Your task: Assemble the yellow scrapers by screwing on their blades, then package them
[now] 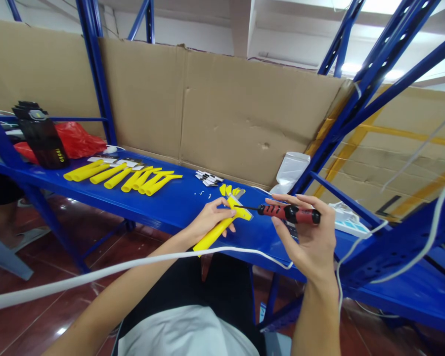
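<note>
- The left hand grasps the yellow scraper just below its head, over the worktop's front edge.
- The right hand, left of which the scraper lies, grips a screwdriver, tip at the scraper's head.

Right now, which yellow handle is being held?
The yellow handle in the left hand, at the screwdriver tip; other handles lie on the blue table.

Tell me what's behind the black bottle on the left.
Behind the black bottle, a red plastic bag shows on both sides, with a blue bar above it. Whatever lies directly behind the bottle's body is covered and can't be seen.
</note>
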Motion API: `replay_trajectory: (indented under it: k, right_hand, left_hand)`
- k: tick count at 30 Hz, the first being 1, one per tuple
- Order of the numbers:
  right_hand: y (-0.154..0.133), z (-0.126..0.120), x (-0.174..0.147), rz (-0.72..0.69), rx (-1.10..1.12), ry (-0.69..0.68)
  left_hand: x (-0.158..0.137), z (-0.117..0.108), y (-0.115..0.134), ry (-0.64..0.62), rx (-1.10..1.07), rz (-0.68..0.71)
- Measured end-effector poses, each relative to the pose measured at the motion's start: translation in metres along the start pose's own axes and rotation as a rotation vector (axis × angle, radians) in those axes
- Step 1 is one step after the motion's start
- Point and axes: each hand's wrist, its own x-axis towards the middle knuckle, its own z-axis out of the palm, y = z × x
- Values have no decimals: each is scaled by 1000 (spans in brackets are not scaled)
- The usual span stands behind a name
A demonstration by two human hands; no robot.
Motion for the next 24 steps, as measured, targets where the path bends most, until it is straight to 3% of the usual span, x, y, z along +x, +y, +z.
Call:
replay_trajectory:
  k: [6, 14, 20, 24]
  right_hand:
    - [6, 3, 2, -85, -128, 118]
    - [1, 5, 1, -2, 42, 17]
    - [6, 5, 0, -82, -99, 135]
    - [4, 5, 0, -34, -29, 73]
  left_hand:
    - [-2, 2, 3, -15, 7, 2]
    - [0, 0, 0, -17, -3, 7]
    - [-2, 3, 3, -26, -6, 0]
    - [-2, 2, 2, -22, 2, 6]
